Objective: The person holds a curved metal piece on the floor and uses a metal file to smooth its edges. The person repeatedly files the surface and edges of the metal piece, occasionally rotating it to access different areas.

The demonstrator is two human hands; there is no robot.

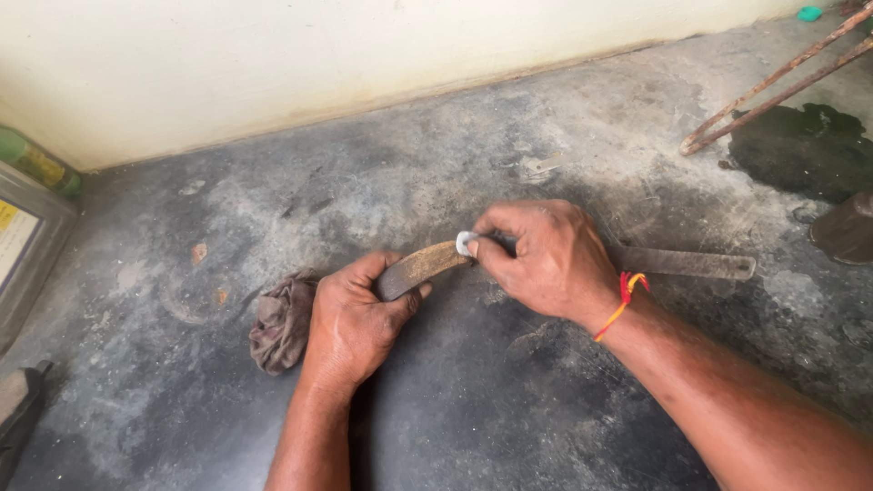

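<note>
My left hand [353,320] grips one end of a curved, brown, rusty strip [423,265] and holds it just above the grey concrete floor. My right hand [544,256] pinches a small white piece [466,242] against the strip's other end, and its fingers cover part of the strip. A red and yellow thread is tied around my right wrist. A flat dark metal bar [691,263] lies on the floor behind my right hand. A crumpled brown rag [282,320] lies on the floor beside my left hand.
A cream wall runs along the back. A rusty bent rod [773,86] leans at the upper right above a dark wet patch [800,145]. A brown pot [846,229] sits at the right edge, and a green bottle [36,164] and a framed panel [23,245] at the left.
</note>
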